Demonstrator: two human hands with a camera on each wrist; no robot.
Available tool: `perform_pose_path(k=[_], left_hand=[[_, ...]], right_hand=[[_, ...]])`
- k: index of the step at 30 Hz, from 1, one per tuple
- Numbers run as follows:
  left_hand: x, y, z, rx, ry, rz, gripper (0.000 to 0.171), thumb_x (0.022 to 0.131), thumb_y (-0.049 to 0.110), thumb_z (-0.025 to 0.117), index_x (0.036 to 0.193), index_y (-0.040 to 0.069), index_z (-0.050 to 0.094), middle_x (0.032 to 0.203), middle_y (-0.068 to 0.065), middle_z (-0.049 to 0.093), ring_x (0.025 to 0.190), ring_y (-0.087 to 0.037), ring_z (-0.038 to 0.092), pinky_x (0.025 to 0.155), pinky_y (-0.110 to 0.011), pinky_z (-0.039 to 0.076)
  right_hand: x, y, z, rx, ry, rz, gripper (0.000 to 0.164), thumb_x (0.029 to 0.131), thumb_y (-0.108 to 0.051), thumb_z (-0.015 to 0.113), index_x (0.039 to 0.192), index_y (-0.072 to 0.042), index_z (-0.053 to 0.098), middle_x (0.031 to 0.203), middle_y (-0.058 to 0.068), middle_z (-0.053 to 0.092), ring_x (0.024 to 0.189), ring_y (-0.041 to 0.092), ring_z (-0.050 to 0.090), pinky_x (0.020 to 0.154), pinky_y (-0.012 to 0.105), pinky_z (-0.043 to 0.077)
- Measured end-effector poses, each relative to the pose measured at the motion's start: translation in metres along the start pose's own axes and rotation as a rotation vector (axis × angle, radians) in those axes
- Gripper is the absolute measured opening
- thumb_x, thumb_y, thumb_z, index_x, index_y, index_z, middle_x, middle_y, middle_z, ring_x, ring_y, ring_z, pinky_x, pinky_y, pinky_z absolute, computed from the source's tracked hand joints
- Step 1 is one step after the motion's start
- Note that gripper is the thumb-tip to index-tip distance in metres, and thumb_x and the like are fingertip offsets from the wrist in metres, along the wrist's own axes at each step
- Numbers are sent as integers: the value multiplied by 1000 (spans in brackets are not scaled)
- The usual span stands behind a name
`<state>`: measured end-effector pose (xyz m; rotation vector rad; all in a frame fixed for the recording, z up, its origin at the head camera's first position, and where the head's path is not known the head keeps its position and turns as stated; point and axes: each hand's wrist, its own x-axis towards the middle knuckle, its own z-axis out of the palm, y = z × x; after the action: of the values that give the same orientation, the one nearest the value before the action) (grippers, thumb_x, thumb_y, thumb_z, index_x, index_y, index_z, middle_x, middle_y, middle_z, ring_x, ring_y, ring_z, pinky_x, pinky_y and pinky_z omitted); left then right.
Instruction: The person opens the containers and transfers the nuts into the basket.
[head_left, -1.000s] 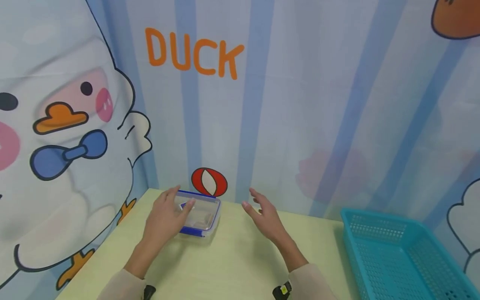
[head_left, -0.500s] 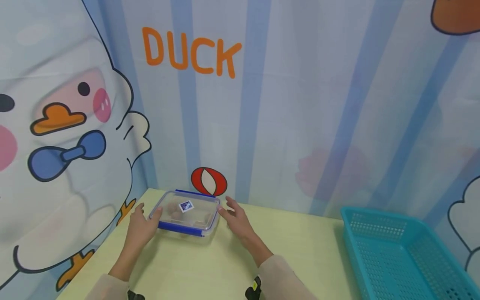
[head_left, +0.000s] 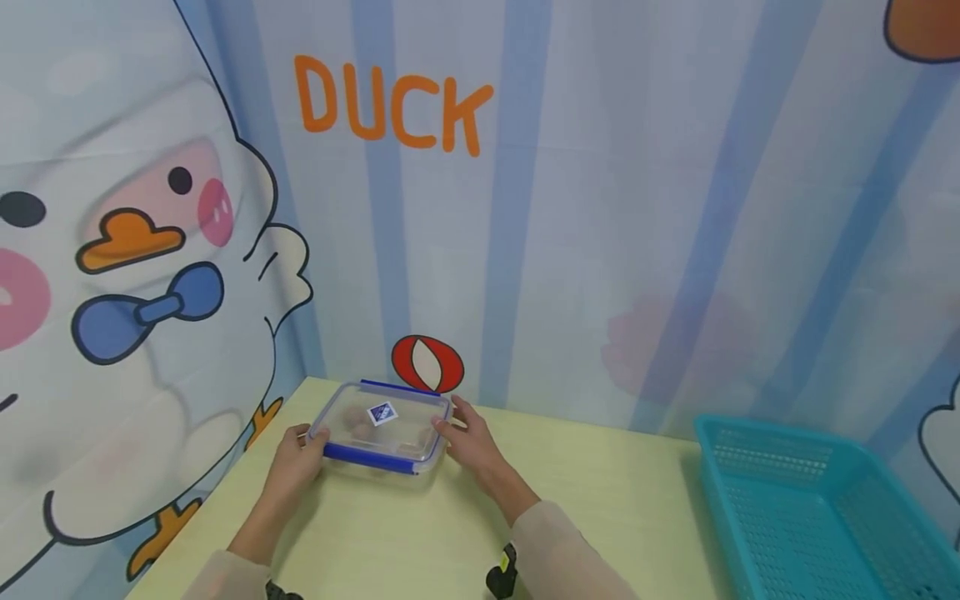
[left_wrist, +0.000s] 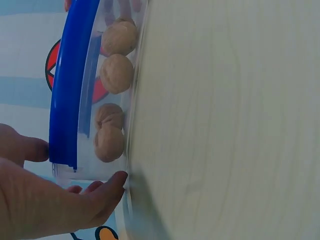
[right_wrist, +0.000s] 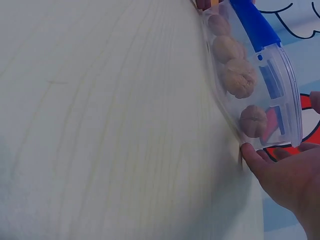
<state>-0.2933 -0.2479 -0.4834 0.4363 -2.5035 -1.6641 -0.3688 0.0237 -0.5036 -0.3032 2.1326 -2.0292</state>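
A clear plastic food container [head_left: 360, 433] with blue clip edges and a small blue-and-white label on its lid is at the back left of the table. Several walnuts [left_wrist: 116, 74] show through its wall, and the right wrist view shows walnuts [right_wrist: 240, 77] too. My left hand [head_left: 294, 460] holds the container's left end, thumb at the lid's edge and fingers at the side. At the opposite end, my right hand [head_left: 474, 443] grips it with the thumb over the lid's rim. The lid is on.
A turquoise perforated basket [head_left: 817, 467] stands at the right of the pale yellow table [head_left: 585, 508]. Behind the table hangs a blue striped cloth [head_left: 585, 250] printed with ducks and lettering.
My left hand has moved left from over the lid to the container's left end. My right hand has come leftward onto its right end. The container stays at about the same spot.
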Motion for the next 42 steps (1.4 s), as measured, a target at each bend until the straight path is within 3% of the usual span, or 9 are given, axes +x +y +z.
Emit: perform_pose_path(k=[4, 11, 14, 17, 19, 21, 24, 35, 42], left_hand=[[1, 3, 14, -4, 11, 27, 65, 113, 29, 43, 157, -15, 23, 154, -41, 34, 135, -50, 44, 108, -59, 44], [2, 11, 31, -5, 63, 45, 62, 113, 28, 43, 158, -12, 27, 159, -40, 31, 149, -55, 30, 122, -64, 25], [2, 15, 38, -15, 81, 63, 60, 114, 27, 42, 158, -12, 28, 159, -40, 32, 149, -56, 29, 123, -64, 24], [1, 22, 45, -44, 98, 83, 58, 115, 27, 41, 158, -10, 30, 155, -38, 39, 136, -54, 48, 109, -57, 46], [1, 28, 50, -73, 98, 90, 58, 115, 28, 40, 159, -8, 31, 154, -37, 41, 124, -49, 55, 91, -44, 55], [1, 35, 55, -104, 86, 86, 57, 115, 30, 39, 159, -6, 32, 153, -33, 43, 114, -42, 58, 76, -30, 52], [1, 46, 65, -139, 54, 81, 57, 115, 32, 40, 160, -3, 33, 154, -30, 44, 114, -36, 57, 74, -25, 50], [-7, 65, 113, -147, -82, 82, 57, 115, 32, 38, 161, -1, 33, 153, -30, 46, 124, -41, 56, 100, -51, 52], [-15, 68, 153, -72, -141, 123, 51, 115, 27, 41, 156, -3, 41, 159, -32, 41, 148, -52, 37, 119, -66, 33]], right_hand=[[-1, 3, -8, 51, -2, -8, 70, 107, -15, 62, 167, -3, 27, 166, 28, 33, 147, 47, 43, 113, 59, 44], [-7, 2, -22, 64, 2, -31, 72, 106, -10, 63, 167, -1, 25, 166, 27, 33, 146, 47, 45, 112, 56, 46], [-13, -3, -29, 18, 38, -48, 71, 103, -10, 65, 165, 1, 30, 161, 28, 41, 140, 45, 52, 109, 53, 50], [-21, -12, -37, -25, 83, -81, 69, 102, -12, 67, 162, 2, 36, 156, 27, 48, 134, 43, 58, 107, 53, 52], [-26, -19, -43, -37, 112, -102, 68, 102, -14, 68, 161, 2, 38, 154, 25, 51, 132, 41, 60, 107, 52, 52], [-33, -26, -50, -28, 132, -118, 67, 103, -15, 69, 160, 3, 39, 153, 24, 51, 131, 40, 61, 106, 52, 52], [-46, -33, -62, -18, 162, -123, 64, 103, -15, 69, 159, 2, 43, 151, 23, 52, 129, 38, 62, 106, 51, 52], [-113, -36, -103, 85, 346, 0, 43, 102, -19, 72, 140, -2, 63, 135, 17, 65, 120, 35, 66, 104, 58, 53], [-150, -34, -132, 19, 426, 118, 41, 102, -22, 72, 134, 2, 64, 120, 14, 72, 106, 33, 73, 97, 56, 57]])
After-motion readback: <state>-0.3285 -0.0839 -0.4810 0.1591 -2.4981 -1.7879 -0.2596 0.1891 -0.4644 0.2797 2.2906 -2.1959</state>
